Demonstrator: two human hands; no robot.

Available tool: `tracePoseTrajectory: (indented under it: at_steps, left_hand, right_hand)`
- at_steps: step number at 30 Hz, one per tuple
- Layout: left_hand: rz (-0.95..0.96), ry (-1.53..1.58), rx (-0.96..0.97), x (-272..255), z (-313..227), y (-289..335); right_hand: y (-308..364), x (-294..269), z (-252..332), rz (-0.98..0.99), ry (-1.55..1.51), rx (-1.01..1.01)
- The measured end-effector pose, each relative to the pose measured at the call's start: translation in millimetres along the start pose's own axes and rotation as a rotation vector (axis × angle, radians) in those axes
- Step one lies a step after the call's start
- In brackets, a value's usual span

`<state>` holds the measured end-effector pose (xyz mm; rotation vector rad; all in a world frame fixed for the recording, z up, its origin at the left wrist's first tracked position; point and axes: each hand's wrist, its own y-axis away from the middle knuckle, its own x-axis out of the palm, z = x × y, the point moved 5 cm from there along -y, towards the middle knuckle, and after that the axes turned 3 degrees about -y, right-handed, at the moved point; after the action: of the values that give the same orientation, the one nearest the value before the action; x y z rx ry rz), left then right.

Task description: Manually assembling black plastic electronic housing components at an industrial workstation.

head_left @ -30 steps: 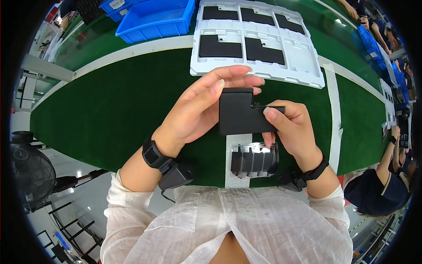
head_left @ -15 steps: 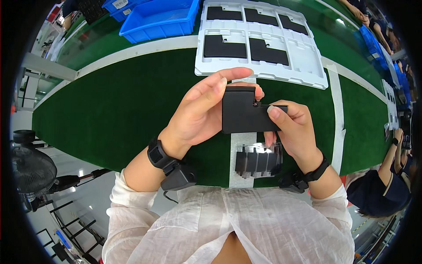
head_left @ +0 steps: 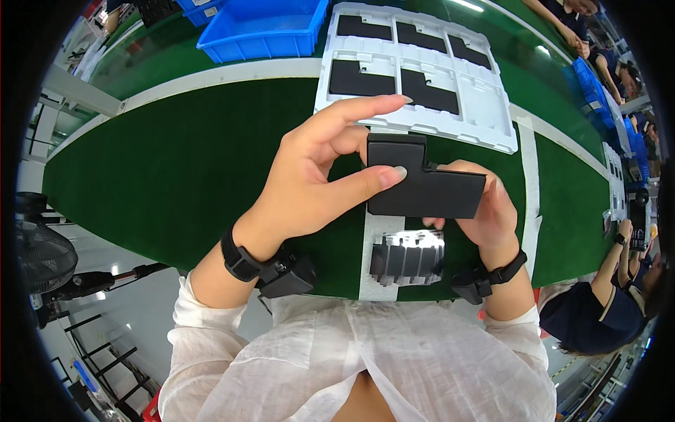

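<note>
A flat, black L-shaped block is held up over the green table in both hands, its notch at the upper right. My left hand grips its left side, thumb pressed on the front face and index finger stretched out above. Around the right end, my right hand holds the block from behind; most of its fingers are hidden. Below the block, on a pale strip of tape, lies a clear plastic sheet with several small black pads. Beyond my hands sits a white tray with several similar black L-shaped pieces in its compartments.
A blue bin stands at the back left. Pale tape crosses the green table at the right. A fan is beside the table at the left. Another person works at the right edge.
The block has shifted a little to the right. My left thumb has come down onto its front face, and my right thumb has moved from its front to the right edge.
</note>
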<state>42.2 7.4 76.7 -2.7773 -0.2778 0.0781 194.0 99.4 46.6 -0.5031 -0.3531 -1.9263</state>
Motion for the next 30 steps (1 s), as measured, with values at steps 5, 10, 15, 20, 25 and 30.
tracePoseTrajectory:
  at_steps: [5,10,15,20,25,30]
  left_hand:
    - [-0.055,0.113,0.021,12,-5,1]
    - [-0.116,0.095,0.069,20,-10,-1]
    - [0.112,0.189,0.009,14,-5,-4]
    - [0.120,-0.003,-0.002,8,-5,-7]
    - [0.176,-0.065,0.019,5,-4,-4]
    - [0.187,0.076,-0.027,7,-3,-4]
  right_hand:
    - [-3,17,-25,0.355,-0.434,0.037]
    - [-1,20,-26,0.575,-0.641,0.087]
    - [-1,14,-31,0.584,-0.582,0.199]
    - [-3,17,-33,0.521,-0.682,0.175]
    - [-3,21,-35,0.568,-0.792,0.172]
    - [-3,21,-35,0.376,-0.747,0.192]
